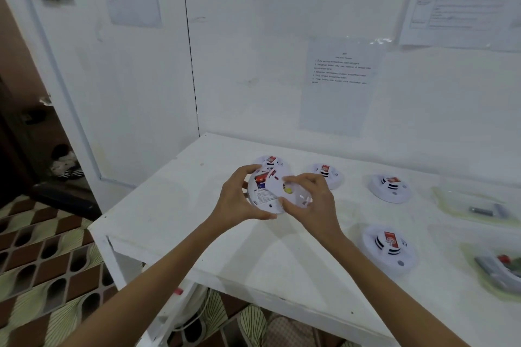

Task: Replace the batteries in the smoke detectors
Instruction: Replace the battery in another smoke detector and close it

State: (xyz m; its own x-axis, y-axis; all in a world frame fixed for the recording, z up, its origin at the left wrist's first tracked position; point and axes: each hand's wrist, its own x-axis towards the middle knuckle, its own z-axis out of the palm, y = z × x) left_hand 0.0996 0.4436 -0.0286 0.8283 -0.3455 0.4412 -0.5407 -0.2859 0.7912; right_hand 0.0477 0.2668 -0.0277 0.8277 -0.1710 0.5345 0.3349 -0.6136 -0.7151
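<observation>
**Fig. 1. Detector held open above the surface**

My left hand (239, 197) grips the rim of a detector (260, 191), fingers curled round it, underside tilted toward the camera. My right hand (315, 200) pinches the round cover (282, 186), which overlaps the detector's right half. A red-and-blue block (260, 179), probably the battery, shows in the uncovered part.

I judge the step to be the cover's removal or refitting; I cannot tell which. The next move calls for turning the cover squarely against the body, or lifting it clear to reach the block.

Both hands hover over the surface (253, 248), near its left edge. Four more detectors (387, 248) lie behind and to the right, and two trays (476, 205) lie at far right. The bare patch below the hands gives room to set parts down.
</observation>
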